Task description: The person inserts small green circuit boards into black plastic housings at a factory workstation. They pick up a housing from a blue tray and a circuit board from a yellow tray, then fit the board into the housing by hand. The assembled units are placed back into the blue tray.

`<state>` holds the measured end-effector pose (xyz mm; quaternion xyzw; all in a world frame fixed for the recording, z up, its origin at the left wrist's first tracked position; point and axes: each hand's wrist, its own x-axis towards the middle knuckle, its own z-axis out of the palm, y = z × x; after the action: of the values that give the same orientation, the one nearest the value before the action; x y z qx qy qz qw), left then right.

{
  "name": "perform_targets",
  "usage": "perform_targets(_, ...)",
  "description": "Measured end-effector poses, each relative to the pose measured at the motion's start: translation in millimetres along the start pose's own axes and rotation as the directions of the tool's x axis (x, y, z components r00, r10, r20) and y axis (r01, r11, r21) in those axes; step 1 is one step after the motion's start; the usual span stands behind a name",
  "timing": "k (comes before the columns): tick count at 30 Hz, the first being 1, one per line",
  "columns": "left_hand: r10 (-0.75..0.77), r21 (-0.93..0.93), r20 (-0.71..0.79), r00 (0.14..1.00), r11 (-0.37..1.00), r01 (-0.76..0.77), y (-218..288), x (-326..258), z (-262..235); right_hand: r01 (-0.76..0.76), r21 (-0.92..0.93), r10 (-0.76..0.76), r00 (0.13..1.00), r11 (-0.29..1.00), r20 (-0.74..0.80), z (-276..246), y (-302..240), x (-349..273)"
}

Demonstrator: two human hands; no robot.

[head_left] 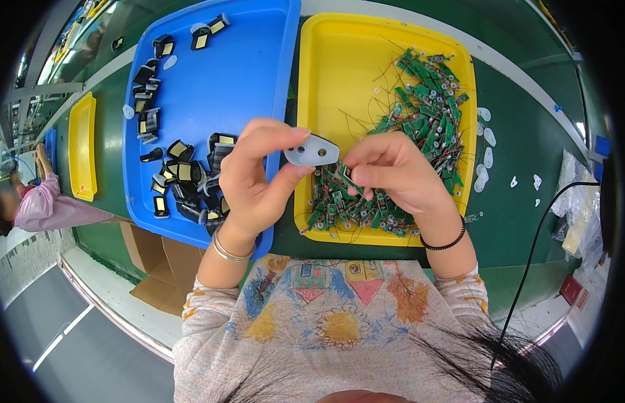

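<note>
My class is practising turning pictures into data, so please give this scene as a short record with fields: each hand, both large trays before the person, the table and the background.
Left hand: pinches a pale plastic piece
Right hand: holds a small green circuit board
Left tray: blue tray, containing black parts
Right tray: yellow tray, containing a heap of circuit boards and thin wires
Table: green tabletop, pale flat pieces right of the yellow tray
Background: person in pink, far left
</note>
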<state>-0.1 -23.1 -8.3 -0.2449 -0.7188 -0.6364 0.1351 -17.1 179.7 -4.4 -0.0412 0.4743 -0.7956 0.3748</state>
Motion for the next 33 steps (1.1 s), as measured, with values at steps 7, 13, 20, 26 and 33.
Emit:
perform_targets(7,-0.524,-0.387,0.041,0.851,0.777,0.497,11.3,9.1,8.8,0.108,-0.069,-0.115,0.987,0.992,-0.110,5.6,-3.3,-0.6)
perform_targets(13,-0.625,-0.496,0.258,0.737,0.568,0.656,14.1,11.3,9.5,0.232,-0.114,-0.248,0.957,0.966,-0.151,12.5,-1.5,-1.8)
perform_targets(20,-0.620,-0.459,0.229,0.751,0.611,0.645,14.8,10.3,14.3,0.244,-0.069,-0.252,0.953,0.967,-0.167,13.9,0.9,-1.2)
perform_targets(26,-0.537,-0.343,0.214,0.816,0.741,0.577,10.8,6.1,12.1,0.203,-0.047,-0.208,0.967,0.978,-0.146,12.0,0.1,-0.7)
perform_targets(33,-0.510,-0.302,0.184,0.841,0.784,0.542,10.9,4.7,14.8,0.286,-0.093,-0.296,0.947,0.954,-0.127,12.3,1.6,-1.5)
